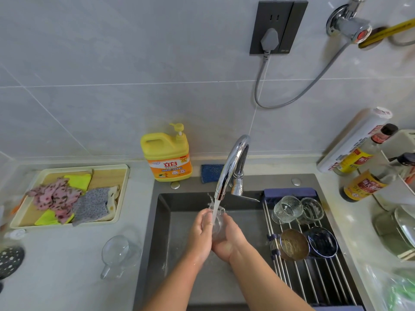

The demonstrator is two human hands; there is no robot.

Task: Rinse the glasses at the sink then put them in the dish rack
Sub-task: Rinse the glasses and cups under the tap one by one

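A clear glass (pixel 217 224) is held over the grey sink (pixel 164 212) under the water running from the chrome tap (pixel 233 164). My left hand (pixel 201 234) wraps its left side and my right hand (pixel 229 240) cups it from below and the right. Two clear glasses (pixel 287 208) (pixel 312 209) lie on the roll-up metal dish rack (pixel 314 279) across the sink's right side. A clear glass jug with a handle (pixel 119 254) stands on the counter left of the sink.
A brown bowl (pixel 293 244) and a dark blue bowl (pixel 322 242) lie on the rack. Yellow detergent bottle (pixel 167 153) and blue sponge (pixel 211 172) stand behind the sink. A tray of cloths (pixel 67 196) is at left. Sauce bottles (pixel 363 182) and a pot lid (pixel 402 232) crowd the right counter.
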